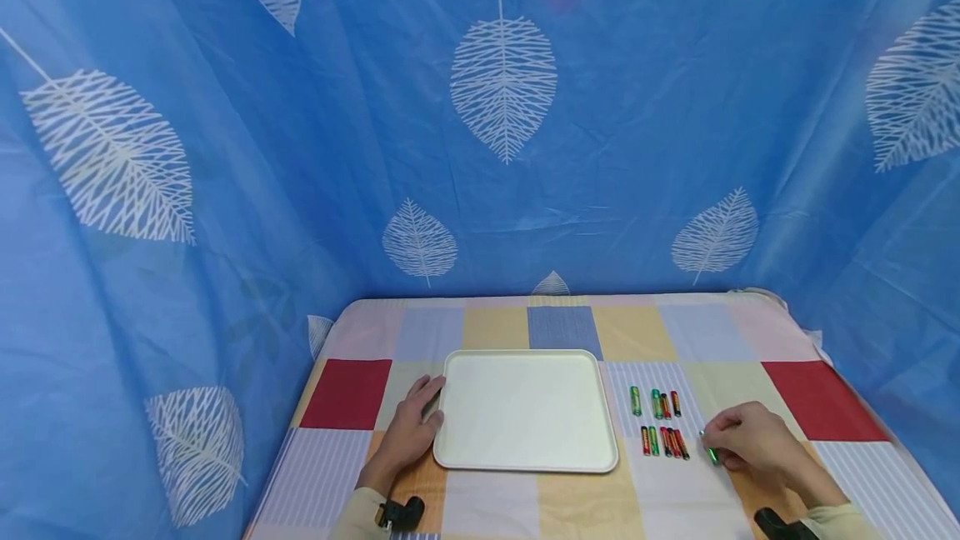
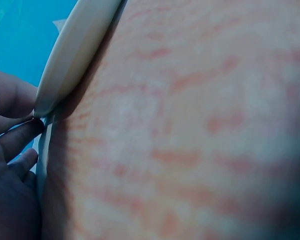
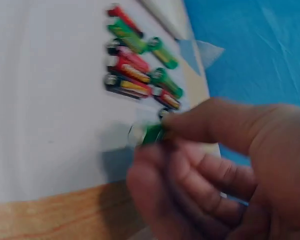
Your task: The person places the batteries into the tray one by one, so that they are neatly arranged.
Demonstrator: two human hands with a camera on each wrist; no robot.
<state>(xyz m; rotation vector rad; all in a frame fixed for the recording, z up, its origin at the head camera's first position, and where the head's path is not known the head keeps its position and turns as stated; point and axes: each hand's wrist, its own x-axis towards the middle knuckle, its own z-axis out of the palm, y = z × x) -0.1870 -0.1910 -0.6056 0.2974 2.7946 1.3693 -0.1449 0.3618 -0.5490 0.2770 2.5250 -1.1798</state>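
Note:
My right hand (image 1: 753, 440) pinches a green battery (image 1: 712, 454) between thumb and fingers, just right of the other batteries. In the right wrist view this battery (image 3: 151, 134) shows one end, and the fingers hide the rest. Several green batteries (image 1: 654, 441) and red-and-black batteries (image 1: 645, 440) lie in two loose rows on the cloth. A white rectangular tray (image 1: 525, 411) lies flat to their left, with nothing on it. My left hand (image 1: 411, 427) rests at the tray's left edge, fingers loosely extended. In the left wrist view its fingertips are right at the tray rim (image 2: 72, 60).
A patchwork tablecloth (image 1: 495, 498) with coloured squares covers the table. Blue curtains (image 1: 600, 215) with white leaf prints hang behind the table and along both sides. A small black device (image 1: 405, 513) is strapped on the left wrist, and another (image 1: 780, 525) on the right.

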